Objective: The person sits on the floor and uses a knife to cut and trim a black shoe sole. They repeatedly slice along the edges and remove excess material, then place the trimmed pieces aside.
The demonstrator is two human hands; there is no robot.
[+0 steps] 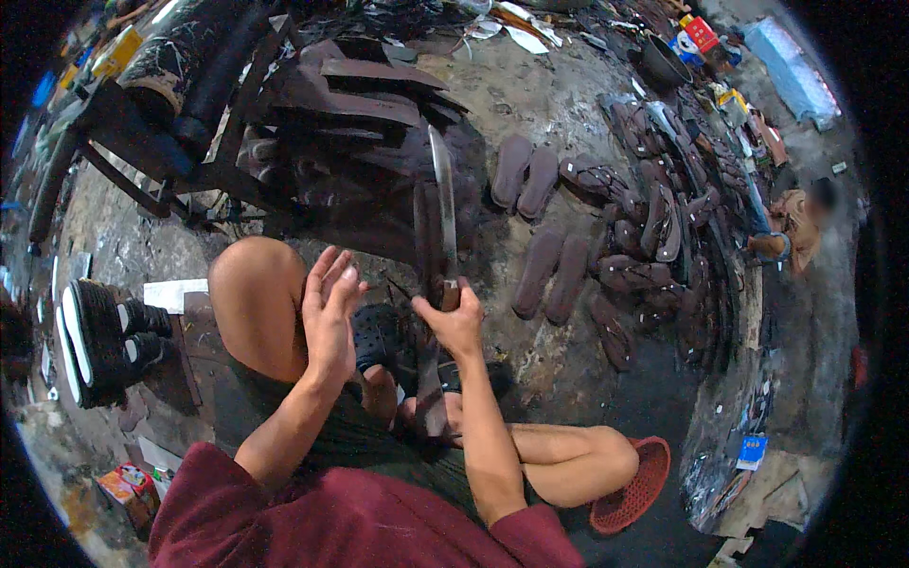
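My right hand [456,320] is wrapped round the handle of a long knife [443,194], its narrow metal blade pointing away from me. Beside the blade lies a stack of dark brown sheets and strips [369,104], which look like sole material. To the left, above my bent knee, my left hand [331,308] is raised with its fingers apart and nothing in it. Between my legs a dark strip [431,364] runs below the knife handle; what it belongs to is unclear. A dark clog with holes [372,336] shows on my foot.
A dark metal frame with rollers [194,123] stands at the far left. Pairs of brown soles [549,275] and a heap of brown flip-flops [653,218] lie to the right. Black stacked footwear [90,346] sits left; a red basket [632,488] is by my right knee. Another person [800,227] is far right.
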